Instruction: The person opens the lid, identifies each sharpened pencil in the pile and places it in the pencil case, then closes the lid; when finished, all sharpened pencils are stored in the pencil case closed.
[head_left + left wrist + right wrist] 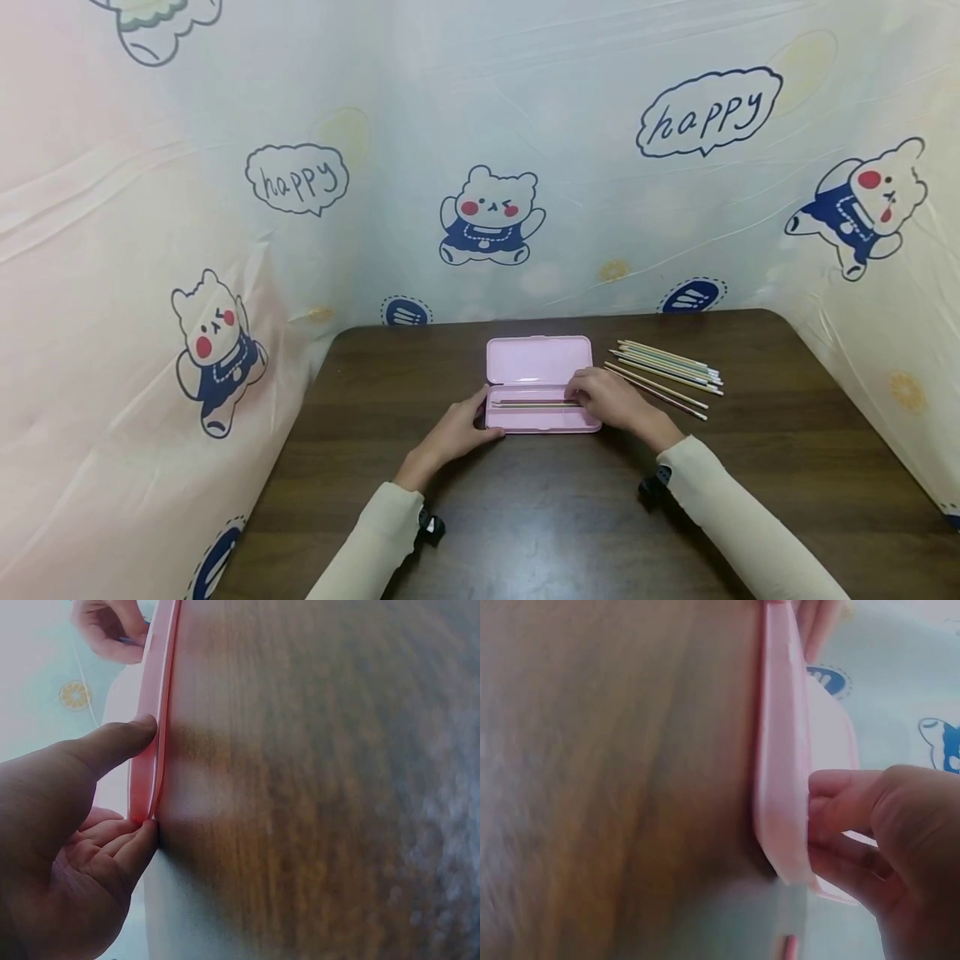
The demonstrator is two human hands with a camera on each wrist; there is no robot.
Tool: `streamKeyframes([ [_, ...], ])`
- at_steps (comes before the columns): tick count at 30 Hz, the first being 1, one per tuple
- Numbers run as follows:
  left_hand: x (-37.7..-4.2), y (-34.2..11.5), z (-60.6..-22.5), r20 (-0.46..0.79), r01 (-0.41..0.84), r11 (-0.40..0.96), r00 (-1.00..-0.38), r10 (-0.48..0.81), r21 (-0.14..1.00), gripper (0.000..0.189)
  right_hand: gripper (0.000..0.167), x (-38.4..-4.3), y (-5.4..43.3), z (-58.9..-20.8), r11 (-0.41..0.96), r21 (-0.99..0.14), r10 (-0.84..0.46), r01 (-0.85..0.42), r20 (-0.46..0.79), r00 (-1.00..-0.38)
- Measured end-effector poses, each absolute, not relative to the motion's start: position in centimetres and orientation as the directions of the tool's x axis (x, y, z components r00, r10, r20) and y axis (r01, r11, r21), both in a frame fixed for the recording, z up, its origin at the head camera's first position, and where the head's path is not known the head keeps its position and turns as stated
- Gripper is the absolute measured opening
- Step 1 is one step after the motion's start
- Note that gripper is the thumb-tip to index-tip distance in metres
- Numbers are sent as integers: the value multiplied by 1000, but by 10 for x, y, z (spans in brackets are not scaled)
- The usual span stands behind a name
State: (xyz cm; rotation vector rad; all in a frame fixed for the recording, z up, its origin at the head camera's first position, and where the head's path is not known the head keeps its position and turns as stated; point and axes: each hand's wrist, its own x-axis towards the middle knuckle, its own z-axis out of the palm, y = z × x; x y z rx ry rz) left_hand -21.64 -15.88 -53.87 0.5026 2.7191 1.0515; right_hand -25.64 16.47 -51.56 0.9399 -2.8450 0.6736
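A pink pencil case point(543, 422) lies on the table with its lid point(538, 360) raised at the back. Inside its tray are a few pencils point(525, 404) lying lengthwise. My left hand point(459, 427) holds the case at its left front corner; in the left wrist view the thumb point(127, 742) presses the front wall and the other fingers meet the left end. My right hand point(603, 396) reaches into the right end of the tray, its curled fingers point(847, 802) at the pencils' right ends. A dark sliver of a pencil point(131, 640) shows between those fingers in the left wrist view.
Several more pencils point(663, 367) lie in a loose bunch on the brown table point(525, 517), behind and right of the case. Two pencils point(660, 392) lie a little apart in front of that bunch. A printed curtain point(390, 167) hangs behind the table and along its sides.
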Motion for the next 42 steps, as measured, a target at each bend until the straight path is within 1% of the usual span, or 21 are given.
streamKeyframes([
  [7,-216,-160,-539,-43,255,693,-924,381,674,95,16,-260,192,-494,713,-403,-518,-574,249,-818],
  [12,-216,-160,-538,-50,245,695,-926,375,676,96,15,-262,220,-476,749,-403,-449,-525,274,-851],
  [18,-216,-159,-539,-52,243,694,-926,375,678,96,18,-265,259,-463,803,-409,-356,-434,256,-899],
  [24,-216,-159,-540,-52,243,700,-927,371,672,96,18,-268,293,-455,826,-417,-315,-379,215,-924],
  [28,-216,-160,-540,-47,245,701,-928,369,669,96,20,-273,311,-459,845,-419,-290,-333,163,-943],
  [34,-217,-159,-538,-47,247,698,-927,373,672,96,21,-278,331,-475,870,-409,-265,-276,86,-960],
  [42,-218,-159,-538,-28,266,693,-924,382,670,96,19,-281,345,-500,885,-379,-273,-268,44,-961],
])
